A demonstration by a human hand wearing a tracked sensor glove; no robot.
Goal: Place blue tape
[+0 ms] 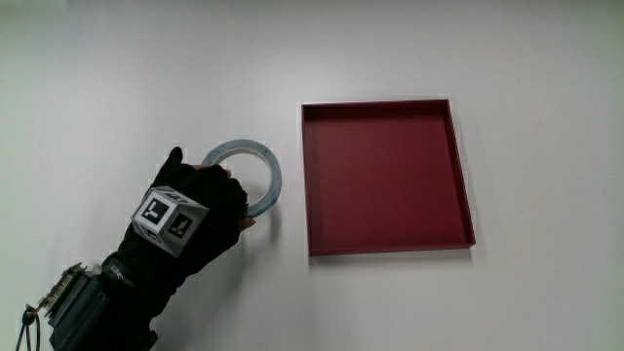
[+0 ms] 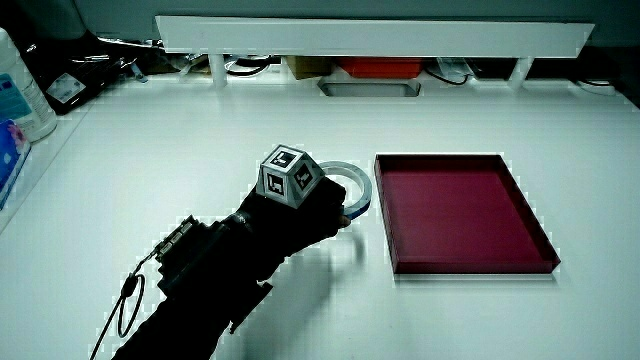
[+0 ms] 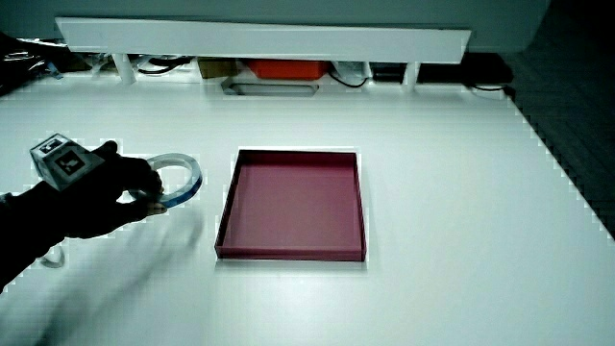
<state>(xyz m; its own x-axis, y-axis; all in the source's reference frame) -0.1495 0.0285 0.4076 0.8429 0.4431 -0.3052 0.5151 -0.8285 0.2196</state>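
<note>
The blue tape (image 1: 267, 164) is a pale blue ring, and the hand (image 1: 230, 198) is shut on the part of its rim nearest the person. In both side views the tape (image 2: 359, 181) (image 3: 186, 171) looks tilted and slightly off the table, with a shadow under it. A shallow dark red tray (image 1: 386, 251) lies flat beside the tape, with nothing in it. The hand (image 2: 318, 203) (image 3: 130, 188) and its forearm reach in from the person's edge of the table, stopping short of the tray (image 2: 472, 266) (image 3: 288, 253).
A low white partition (image 2: 370, 34) (image 3: 259, 38) runs along the table's edge farthest from the person, with an orange object (image 2: 378, 68) and cables under it. Bottles and clutter (image 2: 22, 95) stand at one table edge.
</note>
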